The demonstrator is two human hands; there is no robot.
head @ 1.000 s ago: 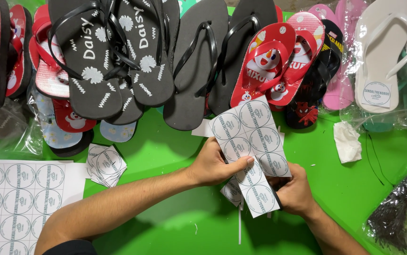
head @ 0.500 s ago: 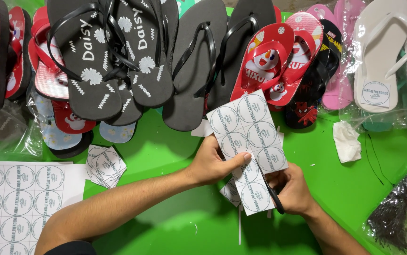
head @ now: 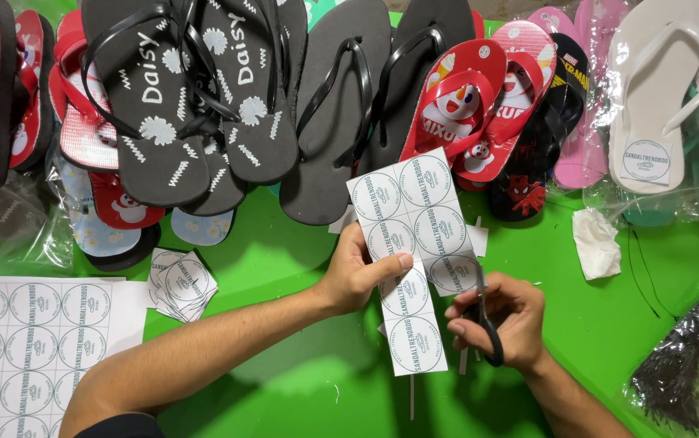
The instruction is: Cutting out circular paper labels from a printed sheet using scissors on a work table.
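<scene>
The sticker sheet [head: 410, 243] is the thing to watch, held up over the green table [head: 284, 243], so everything else is placed from it. At its lower right edge the right hand [head: 499, 320] is closed around a pair of scissors [head: 483, 312], fingers through the dark loops, blades meeting the paper between two round labels; whether the blades are apart or together I cannot tell. On the sheet's left edge the left hand [head: 357, 272] pinches it, thumb pressed across the front. That thumb sits near the cutting line, so a hurried snip could nick it, and the long strip hanging below the sheet could twist and pull the cut into a printed circle. To the left of the sheet lies a small pile of cut labels [head: 180, 282], and further left a full uncut sheet [head: 25, 349]; a stray elbow could scatter that pile. Beyond the sheet's top edge the flip-flops [head: 325, 105] crowd close, and its raised corner could catch on a strap.
</scene>
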